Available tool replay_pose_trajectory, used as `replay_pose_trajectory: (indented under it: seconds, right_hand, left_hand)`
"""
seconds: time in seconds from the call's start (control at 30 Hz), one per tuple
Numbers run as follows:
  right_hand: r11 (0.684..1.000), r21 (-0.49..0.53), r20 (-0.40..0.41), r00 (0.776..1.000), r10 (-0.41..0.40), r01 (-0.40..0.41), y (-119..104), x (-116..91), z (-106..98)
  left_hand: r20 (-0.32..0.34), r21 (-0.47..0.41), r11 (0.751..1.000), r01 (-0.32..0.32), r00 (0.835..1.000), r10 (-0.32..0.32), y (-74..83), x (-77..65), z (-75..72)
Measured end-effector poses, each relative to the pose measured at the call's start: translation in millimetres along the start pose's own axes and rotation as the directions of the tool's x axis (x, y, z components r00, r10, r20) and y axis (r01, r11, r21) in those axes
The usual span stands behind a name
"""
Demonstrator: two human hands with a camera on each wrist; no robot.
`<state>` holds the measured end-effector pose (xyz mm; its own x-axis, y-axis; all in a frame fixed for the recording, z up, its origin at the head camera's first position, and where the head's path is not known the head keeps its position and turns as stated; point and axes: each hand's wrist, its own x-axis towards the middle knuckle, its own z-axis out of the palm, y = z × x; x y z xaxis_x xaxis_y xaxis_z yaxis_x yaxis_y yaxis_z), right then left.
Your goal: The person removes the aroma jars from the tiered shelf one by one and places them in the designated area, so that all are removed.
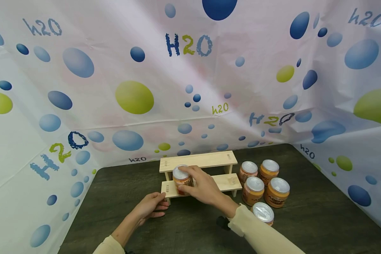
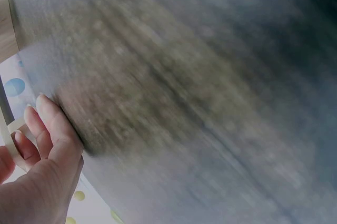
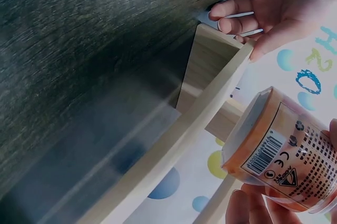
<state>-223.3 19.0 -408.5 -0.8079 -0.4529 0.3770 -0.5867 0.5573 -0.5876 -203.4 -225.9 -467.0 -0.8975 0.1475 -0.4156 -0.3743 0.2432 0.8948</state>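
Observation:
My right hand (image 1: 200, 184) grips an orange-labelled can (image 1: 181, 175) with a silver lid, thumb and fingers spread on its sides. The can stands close over the left part of the lower board (image 1: 222, 182) of a two-step wooden shelf. In the right wrist view, the can (image 3: 287, 150) shows its base edge and a barcode. At the lower board's left front corner, my left hand (image 1: 150, 207) pinches the wood between thumb and finger. Its other fingers hang loosely below the board, seen in the left wrist view beside the pale wood (image 2: 11, 137).
Several similar cans (image 1: 253, 186) stand grouped right of the shelf, one (image 1: 262, 212) nearer, partly behind the right sleeve. The upper board (image 1: 198, 160) rises behind the lower one. A dark wood-grain table (image 1: 114, 190) meets a patterned backdrop (image 1: 98, 106) at the back and sides.

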Motion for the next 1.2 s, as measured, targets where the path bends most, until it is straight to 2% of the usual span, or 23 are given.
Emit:
replay_pose_trajectory:
  seconds: [0.67, 0.93, 1.2]
  right_hand:
    - [1.0, 0.022, -0.038, 0.999, 0.022, -0.021, -2, -14, -39]
    - [0.997, 0.079, -0.029, 0.999, 0.025, -0.023, 0, -22, -60]
    - [0.998, 0.042, -0.045, 0.998, 0.039, -0.037, 1, -31, -78]
  left_hand:
    - [-0.004, -0.004, 1.0, -0.009, 1.0, 0.009, -0.9, 1.7, 1.6]
    - [0.004, 0.003, 1.0, -0.017, 1.0, 0.017, -2.3, 0.5, 0.9]
    - [0.011, 0.01, 1.0, -0.018, 1.0, 0.018, -2.5, 0.7, 0.6]
